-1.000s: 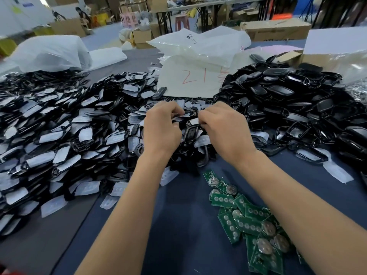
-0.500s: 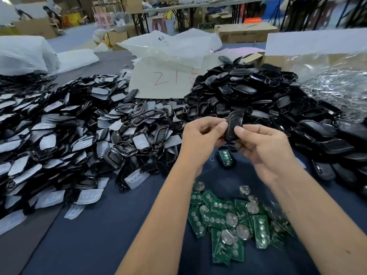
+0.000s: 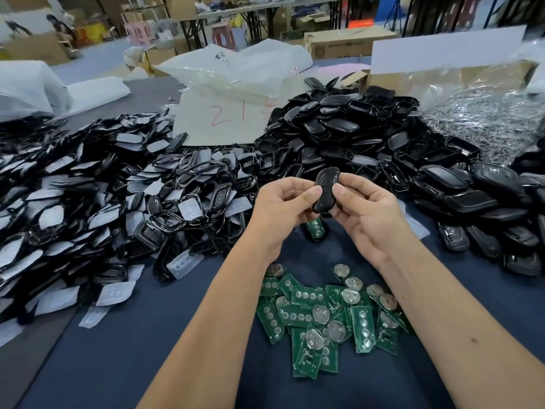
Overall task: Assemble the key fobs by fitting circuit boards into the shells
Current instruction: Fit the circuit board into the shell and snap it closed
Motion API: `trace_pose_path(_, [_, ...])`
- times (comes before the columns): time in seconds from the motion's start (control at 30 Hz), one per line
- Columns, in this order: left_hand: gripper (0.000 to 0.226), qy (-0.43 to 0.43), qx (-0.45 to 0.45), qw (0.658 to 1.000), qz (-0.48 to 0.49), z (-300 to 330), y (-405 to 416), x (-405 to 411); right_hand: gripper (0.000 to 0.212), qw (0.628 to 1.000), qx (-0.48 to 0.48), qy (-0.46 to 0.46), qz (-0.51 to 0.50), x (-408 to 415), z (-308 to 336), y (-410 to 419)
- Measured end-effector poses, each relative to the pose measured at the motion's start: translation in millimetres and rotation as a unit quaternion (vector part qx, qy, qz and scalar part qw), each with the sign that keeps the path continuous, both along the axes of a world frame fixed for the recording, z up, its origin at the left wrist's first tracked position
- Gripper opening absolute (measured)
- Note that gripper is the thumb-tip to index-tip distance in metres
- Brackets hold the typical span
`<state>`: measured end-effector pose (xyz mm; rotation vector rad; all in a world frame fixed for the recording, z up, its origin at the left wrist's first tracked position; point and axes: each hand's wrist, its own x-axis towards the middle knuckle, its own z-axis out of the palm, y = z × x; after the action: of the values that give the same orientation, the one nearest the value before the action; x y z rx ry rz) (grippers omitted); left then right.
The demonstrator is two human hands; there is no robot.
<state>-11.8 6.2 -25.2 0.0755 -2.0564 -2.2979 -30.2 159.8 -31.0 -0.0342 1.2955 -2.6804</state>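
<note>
A black key fob shell is held upright above the blue table between both hands. My left hand pinches its left edge with thumb and fingers. My right hand grips its right edge. Just below the hands a shell with a green circuit board in it lies on the cloth. A loose pile of green circuit boards with round coin cells lies near me, between my forearms.
A big heap of black frames and white button pads fills the left. A mound of black shell halves rises at the right. White paper marked in red, plastic bags and a cardboard box lie behind.
My hands left the frame heap on the left and came toward the middle with a black shell, now held up between them. The view has swung right.
</note>
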Motion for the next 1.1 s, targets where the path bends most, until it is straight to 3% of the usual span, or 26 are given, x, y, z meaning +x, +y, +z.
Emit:
trace_pose_path(0.33, [0.019,-0.006,-0.041,0.998,-0.048,2.7,-0.3,-2.0,0.021,0.998,-0.045,0.027,0.018,0.4,-0.2,-0.6])
trace_pose_path(0.47, [0.016,0.035,-0.083,0.996,-0.006,1.8,1.0,-3.7,0.025,0.999,-0.03,0.016,0.0,0.6,-0.1,-4.3])
trace_pose_path(0.6, [0.015,0.087,-0.161,0.981,0.065,-1.3,2.3,-5.4,0.015,0.999,0.04,0.018,-0.024,0.2,-3.1,-6.3])
trace_pose_path(0.8, [0.014,0.092,-0.16,0.981,0.059,3.8,4.3,-2.1,0.023,0.999,0.019,0.04,-0.009,-1.5,-4.9,-1.8])
trace_pose_path(0.97, [0.013,0.156,-0.333,0.924,0.106,5.6,10.2,2.2,0.012,0.99,0.11,0.063,-0.057,-2.6,-9.1,-1.3])
trace_pose_path(1.1, [0.016,0.181,-0.467,0.861,0.09,8.7,16.4,4.8,0.033,0.98,0.158,0.06,-0.102,-1.6,-13.0,-4.3])
